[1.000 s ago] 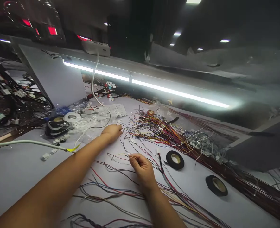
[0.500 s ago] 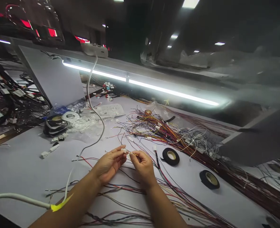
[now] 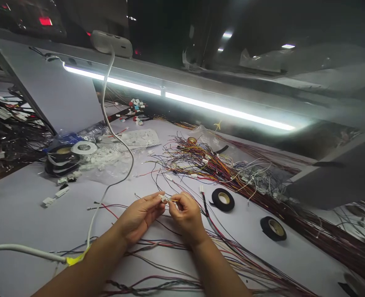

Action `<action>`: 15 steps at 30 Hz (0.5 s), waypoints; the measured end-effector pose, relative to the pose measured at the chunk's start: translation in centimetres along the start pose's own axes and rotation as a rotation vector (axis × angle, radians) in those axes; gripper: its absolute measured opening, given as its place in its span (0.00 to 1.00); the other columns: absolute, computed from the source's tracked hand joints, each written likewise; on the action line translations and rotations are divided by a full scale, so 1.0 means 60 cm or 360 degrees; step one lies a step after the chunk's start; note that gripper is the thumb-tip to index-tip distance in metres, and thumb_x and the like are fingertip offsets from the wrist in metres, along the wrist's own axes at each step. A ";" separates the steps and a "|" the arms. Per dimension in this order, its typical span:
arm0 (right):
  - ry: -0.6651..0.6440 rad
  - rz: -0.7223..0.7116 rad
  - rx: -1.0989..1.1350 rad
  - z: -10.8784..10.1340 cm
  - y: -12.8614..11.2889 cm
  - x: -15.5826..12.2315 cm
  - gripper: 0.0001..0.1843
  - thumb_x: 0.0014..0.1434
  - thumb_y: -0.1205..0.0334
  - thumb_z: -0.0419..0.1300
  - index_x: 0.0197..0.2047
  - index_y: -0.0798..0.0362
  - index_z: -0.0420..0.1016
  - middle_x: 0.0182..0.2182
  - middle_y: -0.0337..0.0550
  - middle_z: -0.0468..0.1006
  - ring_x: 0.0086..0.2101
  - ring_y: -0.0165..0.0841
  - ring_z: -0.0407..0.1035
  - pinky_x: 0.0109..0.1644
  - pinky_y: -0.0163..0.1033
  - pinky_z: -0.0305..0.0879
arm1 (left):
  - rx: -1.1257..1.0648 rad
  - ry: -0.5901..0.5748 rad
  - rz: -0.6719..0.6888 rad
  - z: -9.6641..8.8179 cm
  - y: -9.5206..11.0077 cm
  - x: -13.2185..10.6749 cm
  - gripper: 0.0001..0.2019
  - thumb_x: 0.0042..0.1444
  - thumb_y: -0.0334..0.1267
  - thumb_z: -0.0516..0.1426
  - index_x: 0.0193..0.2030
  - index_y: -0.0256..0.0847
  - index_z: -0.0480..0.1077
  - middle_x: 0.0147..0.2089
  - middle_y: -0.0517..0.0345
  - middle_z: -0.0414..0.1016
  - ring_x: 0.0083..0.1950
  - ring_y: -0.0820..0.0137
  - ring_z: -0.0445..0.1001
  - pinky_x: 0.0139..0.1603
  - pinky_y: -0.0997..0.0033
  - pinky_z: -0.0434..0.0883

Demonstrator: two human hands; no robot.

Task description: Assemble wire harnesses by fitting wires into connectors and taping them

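Note:
Between the thumb and fingers of my left hand (image 3: 143,216) is a small white connector housing (image 3: 163,198). My right hand (image 3: 187,214) pinches a thin yellow wire (image 3: 173,201) right beside the housing. Both hands meet over the middle of the table, fingertips nearly touching. Whether the wire's end sits inside the housing is too small to tell. Beneath my wrists, several long red, black and blue wires (image 3: 157,244) run across the table.
Two rolls of black tape (image 3: 223,200) lie to the right. Behind them spreads a thick wire bundle (image 3: 213,165). A white cable (image 3: 129,150) hangs from the shelf down to the table. Plastic bags (image 3: 105,163) and white connectors (image 3: 48,201) are at left, under a light tube (image 3: 226,110).
The camera view has shifted slightly, so the shelf and left-side items appear further left and higher. My hands keep the same grip, with only small finger movement at the connector.

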State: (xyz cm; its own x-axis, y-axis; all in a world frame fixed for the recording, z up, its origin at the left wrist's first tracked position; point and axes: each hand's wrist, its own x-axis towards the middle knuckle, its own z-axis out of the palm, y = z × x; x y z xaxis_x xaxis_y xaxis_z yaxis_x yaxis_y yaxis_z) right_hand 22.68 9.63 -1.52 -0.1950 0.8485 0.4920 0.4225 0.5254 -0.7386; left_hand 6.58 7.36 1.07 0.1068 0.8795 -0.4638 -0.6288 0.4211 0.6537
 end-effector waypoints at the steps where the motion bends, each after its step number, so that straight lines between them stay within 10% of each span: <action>1: 0.0007 -0.0057 -0.0054 0.000 0.001 -0.002 0.05 0.58 0.66 0.58 0.33 0.53 0.75 0.23 0.36 0.66 0.24 0.28 0.60 0.30 0.34 0.56 | 0.0046 -0.0014 0.0036 0.000 -0.001 0.000 0.10 0.56 0.26 0.61 0.45 0.32 0.77 0.36 0.51 0.78 0.36 0.73 0.76 0.45 0.75 0.76; 15: 0.0018 -0.0186 -0.0234 0.002 -0.003 -0.008 0.05 0.60 0.68 0.55 0.33 0.52 0.72 0.28 0.41 0.74 0.28 0.30 0.67 0.34 0.34 0.60 | 0.0091 -0.0060 0.0085 -0.004 -0.005 0.005 0.08 0.55 0.25 0.61 0.42 0.32 0.77 0.37 0.51 0.77 0.37 0.74 0.75 0.44 0.77 0.75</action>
State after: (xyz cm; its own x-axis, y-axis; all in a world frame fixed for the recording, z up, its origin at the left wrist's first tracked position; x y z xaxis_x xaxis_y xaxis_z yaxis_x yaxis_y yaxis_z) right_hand 22.59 9.13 -1.68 -0.2404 0.7811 0.5762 0.5225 0.6045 -0.6013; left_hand 6.61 7.47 0.58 0.1036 0.9083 -0.4053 -0.5896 0.3843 0.7104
